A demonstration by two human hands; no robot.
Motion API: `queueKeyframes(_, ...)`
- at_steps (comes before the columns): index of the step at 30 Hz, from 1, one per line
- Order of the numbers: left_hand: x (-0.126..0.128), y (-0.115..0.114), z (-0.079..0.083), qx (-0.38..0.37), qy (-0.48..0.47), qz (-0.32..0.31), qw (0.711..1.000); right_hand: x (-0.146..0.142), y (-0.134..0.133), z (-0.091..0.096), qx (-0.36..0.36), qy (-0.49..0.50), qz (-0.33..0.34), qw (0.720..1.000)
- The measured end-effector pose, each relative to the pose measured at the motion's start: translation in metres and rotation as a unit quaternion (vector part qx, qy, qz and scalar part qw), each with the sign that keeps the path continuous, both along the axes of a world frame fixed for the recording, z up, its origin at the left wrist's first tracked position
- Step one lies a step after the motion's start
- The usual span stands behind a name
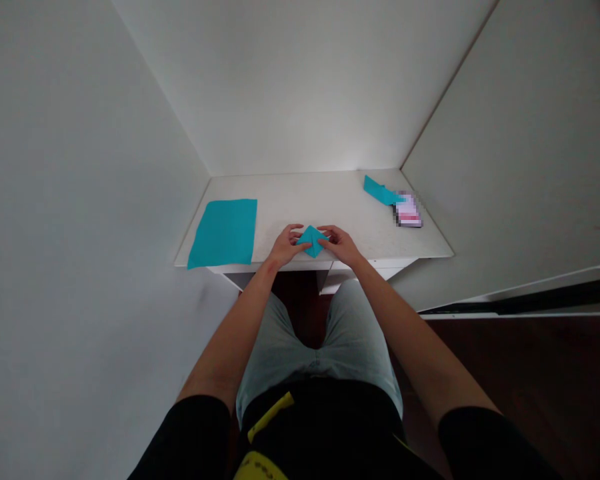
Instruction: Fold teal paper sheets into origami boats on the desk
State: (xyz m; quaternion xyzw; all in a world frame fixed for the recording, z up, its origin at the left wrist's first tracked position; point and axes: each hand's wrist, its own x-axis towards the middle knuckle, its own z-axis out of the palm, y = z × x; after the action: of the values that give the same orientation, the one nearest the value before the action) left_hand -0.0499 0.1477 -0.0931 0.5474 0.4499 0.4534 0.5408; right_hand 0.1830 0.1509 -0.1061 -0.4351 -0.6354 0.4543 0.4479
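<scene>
A small folded piece of teal paper [311,241], diamond-shaped, lies near the front edge of a white table [330,200]. My left hand [286,244] pinches its left side with curled fingers. My right hand [339,243] pinches its right side the same way. Both hands rest on the tabletop, and the paper's middle shows between them.
A flat stack of teal paper sheets [224,232] lies at the table's left. A folded teal paper piece [380,192] and a small pink and white packet [409,212] sit at the back right. White walls close in on the left, back and right.
</scene>
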Motion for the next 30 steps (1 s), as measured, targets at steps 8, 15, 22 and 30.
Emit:
queueKeyframes(8, 0.005, 0.001, 0.006, 0.038, 0.094, 0.018, 0.995, -0.006, 0.002, 0.004, -0.002, -0.088, -0.011, 0.996)
queueKeyframes(15, 0.011, 0.003, 0.011, 0.029, 0.141, 0.04, 0.989, -0.007, 0.0, 0.012, 0.007, -0.086, -0.027, 0.996)
queueKeyframes(22, 0.02, 0.003, 0.007, -0.001, 0.108, 0.109, 0.988, -0.007, 0.006, 0.007, 0.006, -0.051, -0.075, 0.996)
queueKeyframes(30, 0.025, 0.004, 0.004, -0.048, -0.023, 0.176, 0.983, -0.002, 0.01, 0.001, 0.004, -0.01, -0.132, 0.991)
